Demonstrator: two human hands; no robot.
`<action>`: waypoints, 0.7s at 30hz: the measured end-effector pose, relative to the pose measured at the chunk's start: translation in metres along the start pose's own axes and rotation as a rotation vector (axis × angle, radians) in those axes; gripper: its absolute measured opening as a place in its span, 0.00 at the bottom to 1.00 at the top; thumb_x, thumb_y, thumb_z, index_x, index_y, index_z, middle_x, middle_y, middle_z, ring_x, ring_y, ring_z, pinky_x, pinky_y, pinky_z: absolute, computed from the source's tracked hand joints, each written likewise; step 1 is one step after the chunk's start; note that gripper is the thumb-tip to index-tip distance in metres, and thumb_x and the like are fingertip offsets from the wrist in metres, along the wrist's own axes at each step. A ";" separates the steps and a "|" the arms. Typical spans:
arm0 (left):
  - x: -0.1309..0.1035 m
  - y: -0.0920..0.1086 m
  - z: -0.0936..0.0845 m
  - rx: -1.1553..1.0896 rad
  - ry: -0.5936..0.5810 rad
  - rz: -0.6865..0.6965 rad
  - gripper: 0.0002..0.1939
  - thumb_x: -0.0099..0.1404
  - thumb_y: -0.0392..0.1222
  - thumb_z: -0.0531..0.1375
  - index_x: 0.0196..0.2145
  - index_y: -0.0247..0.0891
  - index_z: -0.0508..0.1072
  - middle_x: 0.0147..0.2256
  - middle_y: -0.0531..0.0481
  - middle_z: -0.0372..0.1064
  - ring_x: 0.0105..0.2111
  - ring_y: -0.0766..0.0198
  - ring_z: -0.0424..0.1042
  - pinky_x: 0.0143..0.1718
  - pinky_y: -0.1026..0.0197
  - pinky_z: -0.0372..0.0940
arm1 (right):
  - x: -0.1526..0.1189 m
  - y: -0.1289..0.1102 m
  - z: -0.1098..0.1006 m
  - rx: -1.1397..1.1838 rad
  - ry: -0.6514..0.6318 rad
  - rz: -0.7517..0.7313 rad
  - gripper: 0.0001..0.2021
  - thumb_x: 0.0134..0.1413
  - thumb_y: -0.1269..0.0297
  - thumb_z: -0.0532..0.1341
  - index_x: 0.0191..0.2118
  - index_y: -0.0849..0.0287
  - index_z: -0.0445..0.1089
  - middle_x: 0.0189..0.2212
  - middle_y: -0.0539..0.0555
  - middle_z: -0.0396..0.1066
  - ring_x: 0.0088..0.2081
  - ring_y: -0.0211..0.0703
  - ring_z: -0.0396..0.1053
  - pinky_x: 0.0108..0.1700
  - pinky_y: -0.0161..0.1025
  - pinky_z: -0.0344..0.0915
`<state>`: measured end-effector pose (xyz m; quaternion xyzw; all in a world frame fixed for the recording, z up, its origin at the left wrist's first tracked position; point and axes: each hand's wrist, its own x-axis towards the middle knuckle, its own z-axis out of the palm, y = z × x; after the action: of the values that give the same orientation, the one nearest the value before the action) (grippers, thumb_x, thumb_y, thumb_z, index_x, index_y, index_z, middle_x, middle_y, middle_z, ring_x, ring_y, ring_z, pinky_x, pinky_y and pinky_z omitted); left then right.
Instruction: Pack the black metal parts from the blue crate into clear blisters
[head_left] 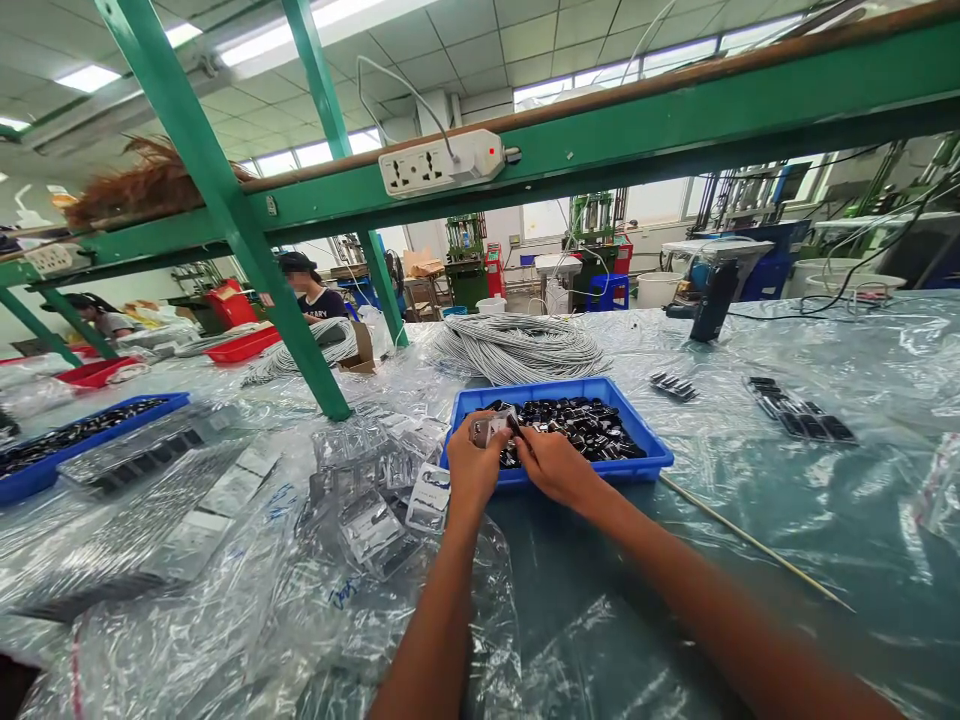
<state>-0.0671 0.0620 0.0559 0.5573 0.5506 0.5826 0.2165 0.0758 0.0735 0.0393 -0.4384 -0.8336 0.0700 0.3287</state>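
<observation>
Over the near left part of a blue tray (656, 460) my two hands meet. My left hand (474, 462) is closed on a small clear plastic case (491, 428). The fingers of my right hand (553, 462) pinch a small black piece (514, 422) at the right edge of that case. Many small black and silver parts (592, 428) fill the tray beneath. Left of the tray lies a loose pile of clear plastic cases (371, 530), some with printed inserts.
Coiled grey cable (525, 345) lies behind the tray. A green post (289, 320) rises at left, under a green beam with a power strip (442, 163). A thin stick (757, 545) and black part groups (802, 410) lie at right. Another person (319, 295) sits beyond.
</observation>
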 end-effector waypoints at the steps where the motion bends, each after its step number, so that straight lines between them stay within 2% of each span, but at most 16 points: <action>1: 0.000 0.000 0.001 0.040 -0.002 0.000 0.09 0.53 0.38 0.64 0.35 0.40 0.76 0.30 0.54 0.76 0.30 0.63 0.73 0.36 0.62 0.66 | 0.000 -0.001 0.000 -0.092 -0.036 0.000 0.14 0.68 0.68 0.48 0.39 0.65 0.70 0.28 0.58 0.74 0.28 0.45 0.71 0.32 0.38 0.55; 4: 0.001 -0.002 -0.001 0.158 0.055 -0.011 0.08 0.53 0.36 0.63 0.34 0.40 0.75 0.30 0.53 0.75 0.31 0.62 0.73 0.39 0.60 0.66 | 0.000 -0.006 -0.004 -0.285 -0.147 0.010 0.15 0.68 0.67 0.48 0.38 0.66 0.70 0.28 0.60 0.75 0.30 0.47 0.72 0.32 0.39 0.55; 6: 0.006 -0.005 -0.007 0.229 0.195 -0.028 0.08 0.55 0.36 0.62 0.36 0.39 0.74 0.31 0.51 0.75 0.33 0.60 0.73 0.41 0.57 0.66 | 0.000 -0.008 -0.009 -0.349 -0.169 0.053 0.16 0.68 0.66 0.48 0.38 0.65 0.71 0.29 0.60 0.75 0.31 0.48 0.73 0.33 0.40 0.57; 9: 0.014 -0.010 -0.024 0.287 0.487 0.022 0.15 0.60 0.38 0.59 0.46 0.36 0.71 0.43 0.43 0.72 0.43 0.55 0.72 0.49 0.52 0.65 | 0.003 -0.004 -0.019 -0.390 -0.090 0.129 0.15 0.68 0.65 0.49 0.48 0.66 0.70 0.39 0.63 0.76 0.40 0.52 0.74 0.39 0.40 0.62; 11: 0.018 -0.012 -0.036 0.350 0.664 0.121 0.23 0.60 0.37 0.57 0.54 0.33 0.66 0.53 0.36 0.64 0.55 0.51 0.65 0.58 0.48 0.59 | 0.007 0.003 -0.031 -0.409 -0.019 0.152 0.18 0.66 0.67 0.52 0.57 0.68 0.65 0.49 0.66 0.72 0.50 0.54 0.70 0.46 0.41 0.63; 13: 0.019 -0.012 -0.044 0.434 0.776 0.208 0.28 0.58 0.34 0.56 0.57 0.30 0.62 0.58 0.32 0.57 0.61 0.48 0.56 0.63 0.45 0.52 | 0.008 0.012 -0.050 -0.419 0.024 0.188 0.21 0.65 0.68 0.53 0.60 0.68 0.61 0.54 0.67 0.68 0.54 0.55 0.67 0.50 0.42 0.62; 15: 0.019 -0.009 -0.048 0.498 0.810 0.269 0.29 0.57 0.31 0.54 0.58 0.31 0.61 0.59 0.32 0.56 0.62 0.47 0.54 0.63 0.43 0.49 | 0.003 0.025 -0.074 -0.409 0.013 0.261 0.18 0.65 0.68 0.52 0.57 0.66 0.65 0.52 0.65 0.69 0.52 0.53 0.68 0.47 0.42 0.63; 17: 0.016 -0.004 -0.045 0.536 0.780 0.337 0.28 0.57 0.30 0.54 0.56 0.34 0.62 0.58 0.34 0.57 0.62 0.47 0.55 0.63 0.40 0.49 | -0.014 0.040 -0.099 -0.414 -0.076 0.362 0.14 0.66 0.66 0.50 0.49 0.63 0.70 0.46 0.62 0.73 0.46 0.52 0.71 0.42 0.41 0.64; 19: 0.012 0.001 -0.034 0.546 0.714 0.440 0.25 0.59 0.31 0.54 0.54 0.35 0.63 0.57 0.35 0.59 0.61 0.46 0.56 0.62 0.39 0.49 | -0.044 0.057 -0.116 -0.470 -0.228 0.431 0.11 0.64 0.64 0.53 0.43 0.62 0.72 0.41 0.61 0.74 0.42 0.53 0.73 0.38 0.42 0.64; 21: 0.004 0.006 -0.015 0.513 0.597 0.582 0.22 0.61 0.32 0.54 0.54 0.35 0.64 0.55 0.35 0.61 0.60 0.46 0.58 0.61 0.40 0.51 | -0.085 0.073 -0.123 -0.545 -0.378 0.446 0.08 0.59 0.65 0.58 0.41 0.62 0.72 0.40 0.63 0.74 0.42 0.56 0.73 0.37 0.43 0.63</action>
<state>-0.0791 0.0578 0.0658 0.5320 0.5358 0.5989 -0.2668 0.2352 0.0303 0.0635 -0.6591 -0.7519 -0.0047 0.0177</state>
